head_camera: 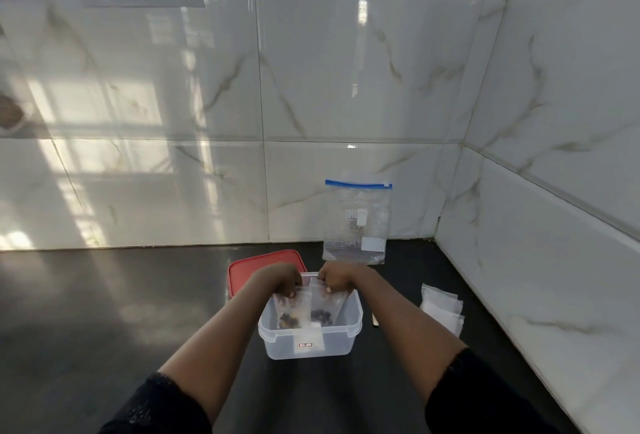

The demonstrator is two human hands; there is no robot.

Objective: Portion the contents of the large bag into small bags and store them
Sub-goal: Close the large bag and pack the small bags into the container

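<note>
A clear plastic container (341,340) stands on the dark counter in front of me. Over its opening my left hand (278,277) grips a small clear bag (292,310) with dark pieces at its bottom. My right hand (337,279) grips a second small bag (323,309) with dark pieces, right beside the first. Both bags hang down into the container. The large bag (356,222), clear with a blue zip strip, leans upright against the tiled wall behind the container and looks nearly empty.
A red lid (263,262) lies flat behind the container on its left. Several empty small bags (441,307) lie in a pile to the right, with a thin utensil (374,320) between them and the container. Tiled walls meet in a corner at the back right.
</note>
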